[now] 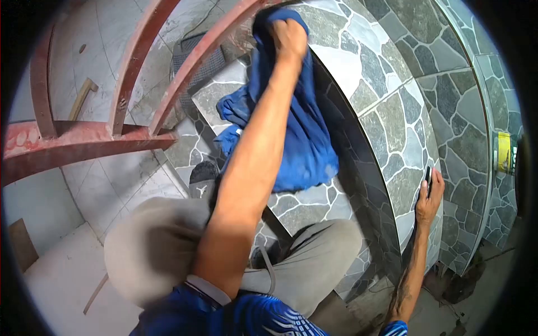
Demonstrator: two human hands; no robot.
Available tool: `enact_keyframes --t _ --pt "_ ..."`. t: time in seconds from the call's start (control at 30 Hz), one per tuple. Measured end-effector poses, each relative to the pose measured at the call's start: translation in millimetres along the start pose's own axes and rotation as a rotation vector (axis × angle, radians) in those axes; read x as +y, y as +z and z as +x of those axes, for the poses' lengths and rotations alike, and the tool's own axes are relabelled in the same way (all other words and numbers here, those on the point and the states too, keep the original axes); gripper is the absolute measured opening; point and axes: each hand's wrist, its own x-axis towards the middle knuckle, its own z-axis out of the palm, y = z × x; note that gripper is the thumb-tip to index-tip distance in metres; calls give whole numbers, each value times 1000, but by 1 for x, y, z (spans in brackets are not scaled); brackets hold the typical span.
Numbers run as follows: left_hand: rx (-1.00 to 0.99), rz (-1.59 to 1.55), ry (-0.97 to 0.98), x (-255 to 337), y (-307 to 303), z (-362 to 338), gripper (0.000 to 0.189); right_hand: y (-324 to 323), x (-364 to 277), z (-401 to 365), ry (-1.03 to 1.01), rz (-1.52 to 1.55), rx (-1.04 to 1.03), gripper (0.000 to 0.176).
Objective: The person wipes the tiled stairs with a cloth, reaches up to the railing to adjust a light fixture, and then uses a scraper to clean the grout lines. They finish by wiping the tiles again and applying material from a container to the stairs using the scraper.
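My left hand (pixel 290 38) is closed on the upper end of a bunched blue cloth (pixel 302 140), possibly a garment. The cloth hangs in folds and its lower part rests on a stone-patterned tiled step (pixel 305 210). At the right, my right hand (pixel 430 197) lies over a curved tiled ledge (pixel 406 145). A small dark, narrow object (pixel 428 174) shows between its thumb and fingers; its kind cannot be made out.
A red curved metal railing (pixel 89 143) with several bars stands at the left. A hammer-like wooden piece (pixel 84 98) lies on the floor beyond it. A yellow-labelled container (pixel 504 151) is at the far right. My shoe (pixel 203 179) is beside the step.
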Motion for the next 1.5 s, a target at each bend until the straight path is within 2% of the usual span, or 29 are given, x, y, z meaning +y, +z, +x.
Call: enact_keyframes --t 0.03,0.07,0.13,0.17,0.2,0.3,0.37,0.4,0.43,0.47,0.5,0.57,0.6,0.7,0.77,0.87,0.9,0.93,0.97,1.0,1.03,1.1,1.2,1.23,1.3,1.37,1.43,1.47,1.5 --pt "217 -353 18 3 -10 26 35 -2 1 -4 5 -7 -17 42" --pt "100 -292 -1 3 -2 6 42 -1 2 -3 11 -8 -6 43" --pt "-111 -168 -44 8 18 -90 69 3 9 2 1 -24 2 43" --pt "221 32 239 44 32 -141 53 4 8 2 -2 -25 7 43" --pt "265 50 353 51 42 -167 48 3 6 1 -7 -31 0 43" --pt "60 328 505 12 42 -133 35 1 7 5 -40 -34 -23 43" --pt "-229 825 427 6 8 -53 28 3 9 0 -38 -22 -4 43" --pt "-287 830 294 4 -10 -14 25 1 7 -2 -24 -15 -11 43" --pt "-125 284 64 -4 -8 0 25 0 3 2 -13 -9 -13 43" --pt "113 -305 -40 -11 -7 13 25 -1 0 2 1 2 -9 43" --pt "191 -300 34 5 -10 8 28 -1 0 -3 4 -6 -12 42" --pt "107 3 195 -6 16 -54 30 1 8 1 -16 -27 9 42" --pt "189 -56 310 12 24 -85 32 3 10 0 -23 -38 18 43" --pt "268 186 532 -10 43 -94 32 2 9 -1 -28 -45 13 43" --pt "-13 501 503 -18 19 -62 27 3 10 0 -30 -24 9 43" --pt "-44 148 109 -19 -11 29 22 1 8 1 -39 -25 0 43" --pt "92 -308 -1 4 -19 30 21 -2 7 -3 -27 -29 -13 43" --pt "141 -266 4 -1 -10 20 22 -2 5 -4 -13 -29 -8 43" --pt "-78 560 390 -6 -6 -23 28 1 3 2 -5 -29 10 43" --pt "30 421 459 -2 14 -75 37 3 10 2 -37 -33 17 43" --pt "243 -146 296 32 31 -112 38 5 9 3 -37 -25 25 43" --pt "77 -179 314 37 37 -153 41 1 8 1 -43 -32 -5 43" --pt "157 250 565 11 45 -132 39 4 12 4 -73 -19 -5 43" --pt "2 324 444 -17 45 -105 33 4 16 -1 -75 -12 0 43" --pt "-153 673 371 2 -2 -24 23 3 13 -3 -32 -20 -11 43" --pt "141 -302 30 12 -16 16 24 3 10 -1 -23 -16 -4 43" --pt "72 238 289 -40 5 13 21 1 7 -3 -14 -23 2 43" --pt "-162 666 386 0 4 -48 27 0 7 -2 -16 -29 5 43" --pt "-128 475 424 5 20 -109 43 1 7 2 -24 -33 5 43"
